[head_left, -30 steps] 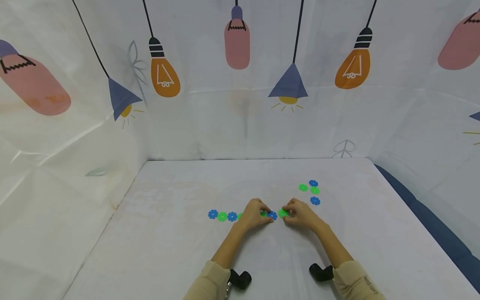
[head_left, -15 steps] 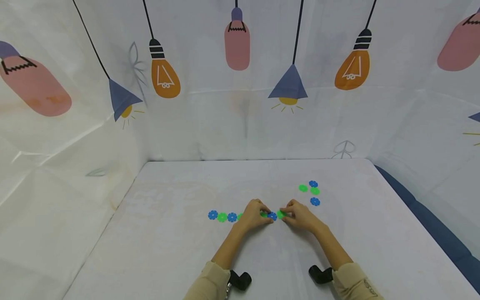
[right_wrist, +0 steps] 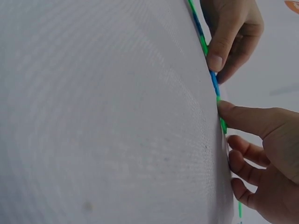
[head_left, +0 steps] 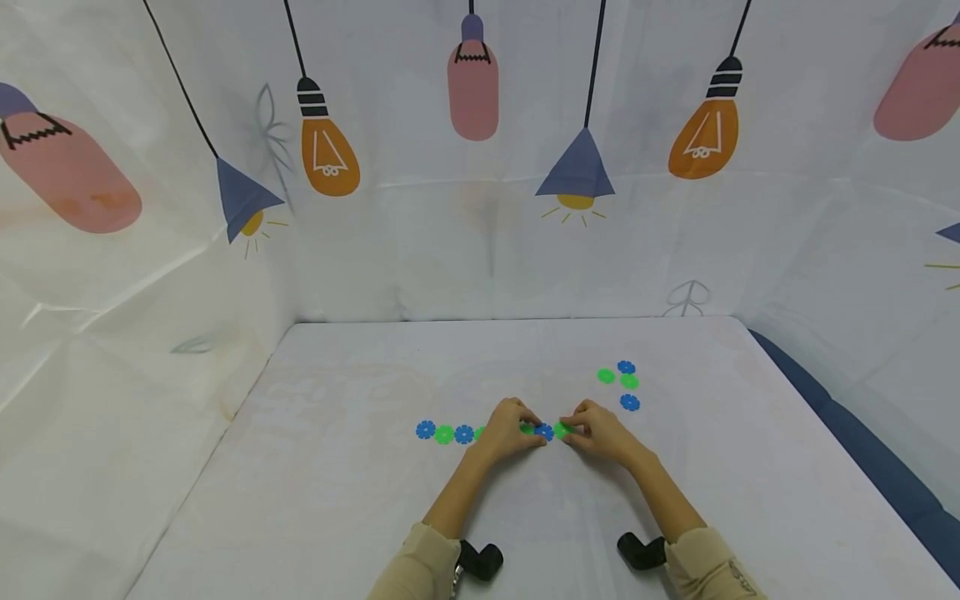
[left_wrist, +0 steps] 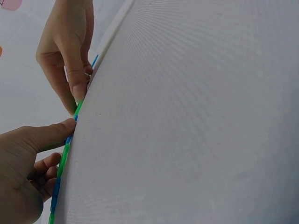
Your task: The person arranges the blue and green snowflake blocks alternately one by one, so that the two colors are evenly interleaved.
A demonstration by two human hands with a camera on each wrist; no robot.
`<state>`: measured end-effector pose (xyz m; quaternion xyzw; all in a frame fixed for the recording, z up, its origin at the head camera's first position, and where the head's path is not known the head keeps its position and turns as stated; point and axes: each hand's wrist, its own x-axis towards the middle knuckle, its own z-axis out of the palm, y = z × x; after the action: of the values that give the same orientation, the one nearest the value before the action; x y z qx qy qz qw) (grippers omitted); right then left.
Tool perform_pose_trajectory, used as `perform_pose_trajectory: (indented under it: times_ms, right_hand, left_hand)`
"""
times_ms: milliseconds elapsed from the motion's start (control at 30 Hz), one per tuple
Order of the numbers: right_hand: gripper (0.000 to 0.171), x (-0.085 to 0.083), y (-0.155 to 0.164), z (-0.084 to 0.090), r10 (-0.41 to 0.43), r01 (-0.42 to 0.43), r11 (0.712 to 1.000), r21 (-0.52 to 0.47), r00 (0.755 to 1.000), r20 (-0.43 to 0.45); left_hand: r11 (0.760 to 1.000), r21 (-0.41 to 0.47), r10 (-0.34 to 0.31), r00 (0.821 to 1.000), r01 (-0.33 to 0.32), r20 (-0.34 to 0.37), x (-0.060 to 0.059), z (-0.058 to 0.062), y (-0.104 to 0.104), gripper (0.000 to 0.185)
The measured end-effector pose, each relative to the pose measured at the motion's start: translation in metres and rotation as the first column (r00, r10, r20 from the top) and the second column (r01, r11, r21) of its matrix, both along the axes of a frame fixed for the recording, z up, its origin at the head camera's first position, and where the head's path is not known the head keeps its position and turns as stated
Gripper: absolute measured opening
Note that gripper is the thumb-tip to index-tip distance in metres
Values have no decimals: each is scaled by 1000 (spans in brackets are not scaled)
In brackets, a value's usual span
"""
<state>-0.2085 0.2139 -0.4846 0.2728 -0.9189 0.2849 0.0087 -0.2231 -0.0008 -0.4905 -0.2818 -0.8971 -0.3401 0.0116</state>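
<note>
Blue and green flower-shaped interlocking discs lie in a row on the white table, their colours alternating. My left hand (head_left: 508,429) pinches the blue disc (head_left: 545,432) at the row's right end between thumb and fingers, and hides part of the row. Thumb and fingers of my right hand (head_left: 598,429) pinch a green disc (head_left: 561,429), which meets that blue disc edge to edge. Seen from the left wrist, the row is a thin line of green and blue edges, with a blue section (left_wrist: 55,193) near my left hand. Whether the two held discs interlock, I cannot tell.
Loose discs lie farther back on the right: a green one (head_left: 606,376), a blue one (head_left: 626,367), another green one (head_left: 629,382) and another blue one (head_left: 630,402). White cloth (head_left: 427,250) printed with lamps rises behind the table (head_left: 337,517).
My right hand has brought the green disc slightly left, closing the gap to the blue disc. My left hand has stayed in place. Over the last half second almost nothing moved.
</note>
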Motion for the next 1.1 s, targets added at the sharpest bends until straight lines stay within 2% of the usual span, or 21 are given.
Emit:
perform_pose_trajectory:
  times_ms: [333,500,600,667,767,933,1100]
  right_hand:
    - [32,2,-1,1,-52,54,998,-32,997,52]
    - [38,2,2,0,-64,67,997,-29,995,81]
    - [36,3,4,1,-61,64,996,-54,996,66]
    - [34,3,5,1,-61,64,996,-69,997,51]
    - [32,3,6,0,-62,65,995,-78,997,47]
    - [32,3,8,0,-54,58,996,-73,997,58]
    - [33,2,8,0,-51,56,995,-85,997,50]
  left_hand:
    - [1000,-3,-10,1000,10,4,-2,-1,0,30]
    - [995,102,-18,999,14,38,-3,2,-6,32]
    - [986,169,-13,1000,10,17,-5,4,-10,23]
    - [983,184,-5,1000,6,-5,-7,5,-11,19]
    - [984,176,-1,1000,3,-12,-10,6,-10,20]
    - [988,154,-33,999,30,18,-10,8,-2,24]
    - [998,52,-32,999,34,-23,-6,6,10,30]
